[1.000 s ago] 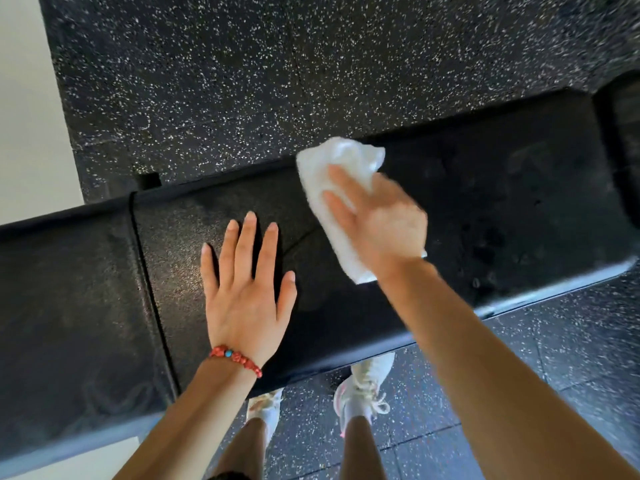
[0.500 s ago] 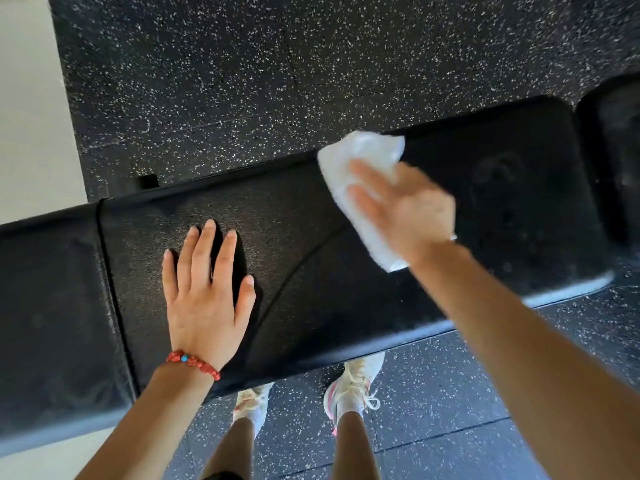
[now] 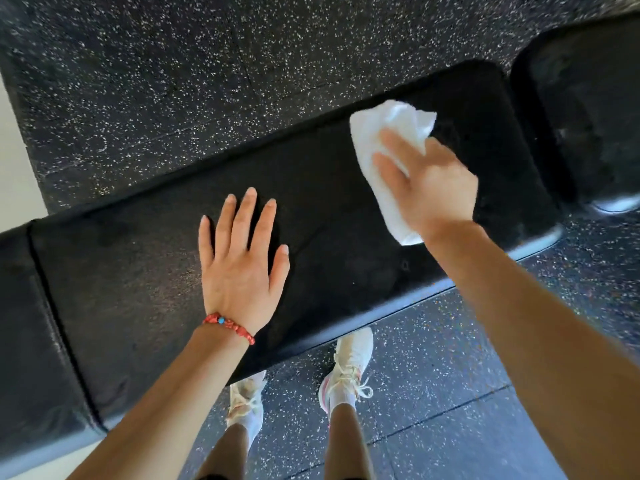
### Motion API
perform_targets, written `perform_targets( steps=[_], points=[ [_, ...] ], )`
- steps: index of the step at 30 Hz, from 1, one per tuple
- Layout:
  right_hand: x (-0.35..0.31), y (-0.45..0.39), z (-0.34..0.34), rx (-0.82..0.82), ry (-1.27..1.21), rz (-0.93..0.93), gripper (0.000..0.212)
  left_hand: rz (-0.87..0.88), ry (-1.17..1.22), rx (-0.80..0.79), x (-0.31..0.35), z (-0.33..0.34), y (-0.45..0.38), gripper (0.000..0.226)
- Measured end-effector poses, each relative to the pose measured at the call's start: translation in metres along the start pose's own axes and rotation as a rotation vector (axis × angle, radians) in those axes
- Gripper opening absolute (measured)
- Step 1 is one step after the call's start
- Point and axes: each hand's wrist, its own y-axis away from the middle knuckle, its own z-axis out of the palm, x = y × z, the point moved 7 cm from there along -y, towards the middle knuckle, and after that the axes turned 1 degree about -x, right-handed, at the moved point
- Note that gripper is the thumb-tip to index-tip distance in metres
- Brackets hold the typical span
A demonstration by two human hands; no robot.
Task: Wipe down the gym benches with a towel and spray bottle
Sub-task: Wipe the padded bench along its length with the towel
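We are partway through wiping the long black bench pad (image 3: 329, 244), which is the surface under both our hands. Our right hand (image 3: 429, 188) presses a folded white towel (image 3: 388, 133) flat against the pad near its right end, fingers spread over the cloth rather than curled around it, so the towel is pinned more than clutched. Our left hand (image 3: 242, 265) lies open, palm down, on the middle of the pad, bracing us; a red bead bracelet (image 3: 228, 327) sits at that wrist.

We judge the work on this pad to be midway: the towel is on the right part, and we cannot tell from sheen alone which stretches are already clean. A narrower pad section (image 3: 24, 323) at the left and another pad (image 3: 585, 119) past the right end look as if they remain. No spray bottle is in view.

The bench's long axis runs from lower left to upper right across the speckled rubber floor (image 3: 173, 81). The towel's long axis lies crosswise to that, from the far edge towards the near one.
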Motion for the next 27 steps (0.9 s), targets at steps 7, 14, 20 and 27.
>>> perform_targets(
  steps=[7, 14, 20, 27],
  points=[
    [0.015, 0.041, -0.008, 0.133, -0.088, 0.324, 0.036, 0.01, 0.017, -0.007, 0.001, 0.002, 0.001, 0.052],
    [-0.032, 0.081, -0.011, 0.05, -0.074, -0.009, 0.033, 0.061, 0.03, 0.0, 0.011, -0.006, -0.001, 0.051],
    [0.053, 0.08, -0.02, 0.134, -0.073, 0.454, 0.033, 0.168, 0.024, -0.035, 0.041, 0.001, -0.019, 0.052],
    [0.032, 0.087, -0.018, 0.045, 0.038, 0.052, 0.033, 0.162, -0.004, -0.044, 0.041, 0.01, -0.019, 0.051]
  ],
)
